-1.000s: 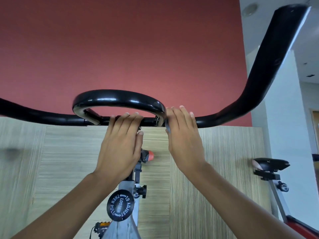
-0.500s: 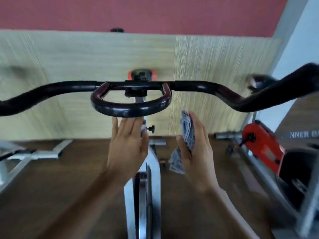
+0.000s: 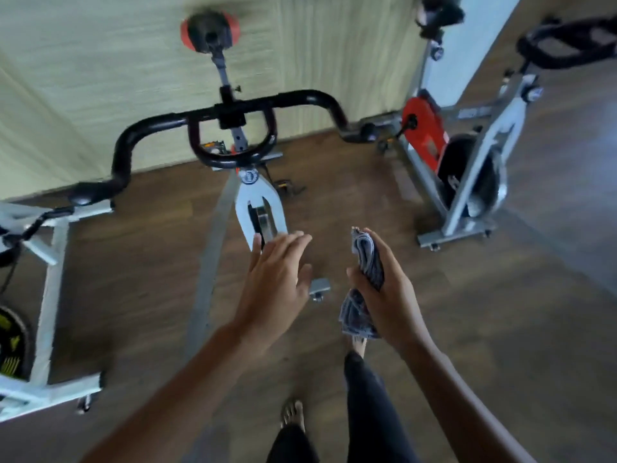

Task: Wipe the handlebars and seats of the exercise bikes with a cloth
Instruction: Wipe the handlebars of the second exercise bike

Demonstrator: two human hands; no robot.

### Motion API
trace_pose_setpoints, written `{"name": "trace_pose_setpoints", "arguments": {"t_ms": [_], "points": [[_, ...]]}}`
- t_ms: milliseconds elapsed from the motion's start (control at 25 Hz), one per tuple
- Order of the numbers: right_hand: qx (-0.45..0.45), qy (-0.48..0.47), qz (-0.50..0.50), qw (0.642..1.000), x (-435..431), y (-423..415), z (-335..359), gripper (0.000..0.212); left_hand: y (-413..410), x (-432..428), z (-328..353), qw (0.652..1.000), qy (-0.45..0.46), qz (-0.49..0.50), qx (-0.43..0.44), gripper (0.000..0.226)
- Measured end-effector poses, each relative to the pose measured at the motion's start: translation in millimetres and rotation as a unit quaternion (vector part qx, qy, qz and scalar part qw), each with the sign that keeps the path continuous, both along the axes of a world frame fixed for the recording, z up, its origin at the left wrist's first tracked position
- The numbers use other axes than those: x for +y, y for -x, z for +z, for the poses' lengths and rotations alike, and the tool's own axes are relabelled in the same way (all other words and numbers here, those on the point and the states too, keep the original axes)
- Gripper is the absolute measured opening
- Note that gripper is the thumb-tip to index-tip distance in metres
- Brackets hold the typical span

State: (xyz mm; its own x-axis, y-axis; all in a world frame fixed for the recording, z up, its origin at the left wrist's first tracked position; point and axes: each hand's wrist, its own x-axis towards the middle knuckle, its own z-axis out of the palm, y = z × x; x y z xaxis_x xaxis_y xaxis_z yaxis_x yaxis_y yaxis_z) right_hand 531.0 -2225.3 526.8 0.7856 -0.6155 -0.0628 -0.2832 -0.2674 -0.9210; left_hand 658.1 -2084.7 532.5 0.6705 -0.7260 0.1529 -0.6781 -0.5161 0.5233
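While the right hand (image 3: 390,295) grips a folded grey cloth (image 3: 367,259) clear of every surface, a person stands facing an exercise bike, the left hand (image 3: 273,282) open with fingers straight. Neither hand touches the black handlebars (image 3: 160,123) or the seat (image 3: 208,30) beyond. Nothing shows which parts are wiped; the neighbouring red-guarded bike (image 3: 424,128) likely awaits cleaning.

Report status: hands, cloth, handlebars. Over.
Left hand open, empty. Right hand grips folded cloth. Handlebars ahead, neither hand touching. Nothing seen blocking the reach.
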Motion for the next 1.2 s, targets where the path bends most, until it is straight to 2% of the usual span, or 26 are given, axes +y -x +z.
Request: {"name": "trace_pose_setpoints", "arguments": {"t_ms": [120, 280, 560, 720, 960, 1200], "points": [[-0.01, -0.029, -0.044, 0.999, 1, 56, 28, 0.053, 41, -11, 25, 0.999, -0.008, -0.047, -0.007, 0.046], [0.001, -0.016, -0.086, 0.996, -31, 113, 27, 0.052, 85, -65, 30, 0.996, -0.024, -0.084, -0.002, 0.043], [0.01, 0.012, -0.176, 0.984, -161, 205, 35, 0.049, 149, -214, 24, 0.988, -0.017, -0.153, 0.025, 0.04], [0.012, 0.036, -0.169, 0.985, -238, 226, 49, 0.047, 162, -282, 29, 0.989, -0.011, -0.148, 0.021, 0.041], [0.002, 0.043, -0.13, 0.991, -328, 174, 54, 0.045, 115, -354, 45, 0.994, -0.006, -0.112, 0.001, 0.042], [-0.025, 0.047, -0.071, 0.996, -415, 38, 63, 0.045, -4, -428, 71, 0.997, 0.012, -0.064, -0.038, 0.043]]}}
